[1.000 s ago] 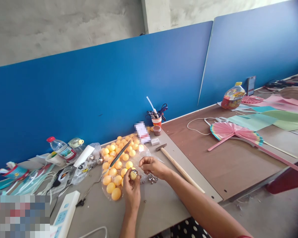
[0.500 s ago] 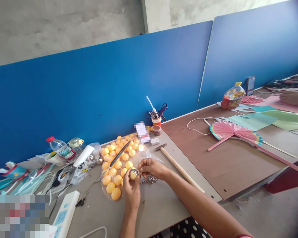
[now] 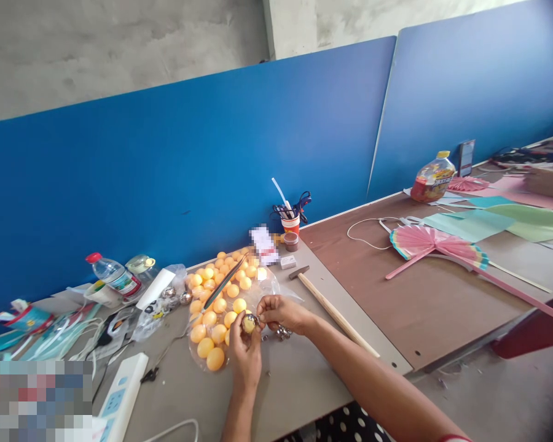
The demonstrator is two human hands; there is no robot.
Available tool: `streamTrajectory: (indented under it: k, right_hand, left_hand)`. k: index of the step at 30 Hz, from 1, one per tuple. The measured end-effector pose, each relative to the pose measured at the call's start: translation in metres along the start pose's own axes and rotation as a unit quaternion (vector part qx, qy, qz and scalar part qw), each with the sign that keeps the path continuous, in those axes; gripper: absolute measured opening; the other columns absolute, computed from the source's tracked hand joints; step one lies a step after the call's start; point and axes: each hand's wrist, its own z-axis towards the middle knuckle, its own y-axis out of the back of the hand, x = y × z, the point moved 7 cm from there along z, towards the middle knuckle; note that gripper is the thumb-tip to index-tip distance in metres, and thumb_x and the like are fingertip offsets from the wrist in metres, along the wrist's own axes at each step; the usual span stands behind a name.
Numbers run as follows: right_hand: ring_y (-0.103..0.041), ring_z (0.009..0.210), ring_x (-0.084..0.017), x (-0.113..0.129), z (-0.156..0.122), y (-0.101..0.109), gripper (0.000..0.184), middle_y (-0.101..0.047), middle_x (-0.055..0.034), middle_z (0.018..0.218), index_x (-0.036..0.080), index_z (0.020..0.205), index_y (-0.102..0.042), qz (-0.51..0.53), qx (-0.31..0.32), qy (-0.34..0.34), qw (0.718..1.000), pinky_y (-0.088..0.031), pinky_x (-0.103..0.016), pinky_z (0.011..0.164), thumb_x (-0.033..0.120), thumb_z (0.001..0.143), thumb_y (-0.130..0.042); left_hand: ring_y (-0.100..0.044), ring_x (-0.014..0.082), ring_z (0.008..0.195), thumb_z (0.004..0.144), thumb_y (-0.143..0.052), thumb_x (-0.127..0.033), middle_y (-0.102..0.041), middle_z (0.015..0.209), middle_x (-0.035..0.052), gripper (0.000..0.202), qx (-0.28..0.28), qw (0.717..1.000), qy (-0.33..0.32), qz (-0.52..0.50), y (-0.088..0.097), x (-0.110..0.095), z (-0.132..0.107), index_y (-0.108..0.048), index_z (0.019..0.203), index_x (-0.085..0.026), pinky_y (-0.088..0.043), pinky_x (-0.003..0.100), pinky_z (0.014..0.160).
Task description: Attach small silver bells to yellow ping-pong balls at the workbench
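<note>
A shiny metallic ball [image 3: 249,323] is gripped between the thumb and fingers of my left hand [image 3: 245,350]. My right hand [image 3: 283,313] is pinched closed at the ball's right side; whatever its fingertips hold is too small to make out. Just below the right hand, a small heap of silvery pieces [image 3: 283,332] lies on the table. Behind my hands sits a clear plastic bag of orange balls [image 3: 215,359], with dark tweezers [image 3: 223,283] lying across it. A hammer [image 3: 336,313] with a wooden handle rests to the right of my right hand.
A cup of pens [image 3: 290,226] and a small round tub [image 3: 290,241] stand by the blue partition [image 3: 175,166]. On the left are a water bottle [image 3: 113,275] and a white power strip [image 3: 122,399]. A pink paper fan [image 3: 435,239] and another person's hand [image 3: 548,184] are at right.
Both hands stay at almost the same spot with the ball, shifting very slightly. The other person's hand at the far right has moved a little.
</note>
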Motion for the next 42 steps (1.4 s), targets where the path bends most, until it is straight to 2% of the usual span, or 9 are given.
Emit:
streamTrajectory:
  k: [10,18,29,36,42]
  right_hand:
    - [-0.043,0.042,-0.004,-0.005,0.004,0.002,0.007,-0.060,0.0044,0.053,0.014,0.068,-0.063,-0.032,-0.010,-0.005,0.999,-0.029,-0.017,0.042,0.015,0.062,-0.065]
    - [-0.046,0.042,-0.005,-0.009,0.006,0.002,0.016,-0.063,0.0031,0.054,0.013,0.071,-0.063,0.013,0.000,-0.005,1.000,-0.030,-0.017,0.043,0.023,0.061,-0.072]
    - [-0.048,0.042,-0.005,-0.019,0.008,0.005,0.013,-0.060,0.0043,0.052,0.013,0.070,-0.064,0.020,-0.018,-0.040,0.999,-0.033,-0.017,0.043,0.021,0.061,-0.071]
    - [-0.049,0.042,-0.006,-0.019,0.006,0.004,0.014,-0.057,0.0051,0.050,0.014,0.069,-0.061,0.021,-0.018,-0.055,0.998,-0.033,-0.017,0.044,0.022,0.064,-0.072]
    - [-0.047,0.041,-0.005,-0.014,0.005,0.002,0.010,-0.056,0.0064,0.047,0.015,0.066,-0.060,-0.024,-0.035,-0.043,0.998,-0.036,-0.017,0.044,0.019,0.067,-0.069]
  left_hand:
    - [-0.063,0.0296,0.111,0.082,-0.062,-0.048,-0.064,0.118,0.0164,0.050,0.010,0.999,-0.036,0.020,-0.003,-0.001,0.000,-0.057,0.121,-0.017,-0.052,0.046,0.094]
    - [-0.063,0.0296,0.109,0.081,-0.062,-0.049,-0.064,0.119,0.0176,0.049,0.003,0.998,-0.053,0.024,-0.002,-0.003,0.000,-0.058,0.118,-0.017,-0.052,0.046,0.094]
    - [-0.061,0.0302,0.112,0.083,-0.060,-0.045,-0.064,0.118,0.0165,0.046,0.004,0.997,-0.064,0.052,-0.002,-0.005,-0.001,-0.058,0.119,-0.017,-0.049,0.048,0.096]
    - [-0.063,0.0287,0.109,0.083,-0.060,-0.045,-0.065,0.115,0.0152,0.045,0.010,0.996,-0.068,0.050,-0.002,-0.007,-0.001,-0.058,0.118,-0.018,-0.051,0.044,0.094]
    - [-0.062,0.0280,0.111,0.085,-0.059,-0.042,-0.064,0.116,0.0151,0.043,0.014,0.995,-0.077,0.053,-0.003,-0.006,-0.001,-0.057,0.120,-0.018,-0.051,0.044,0.095]
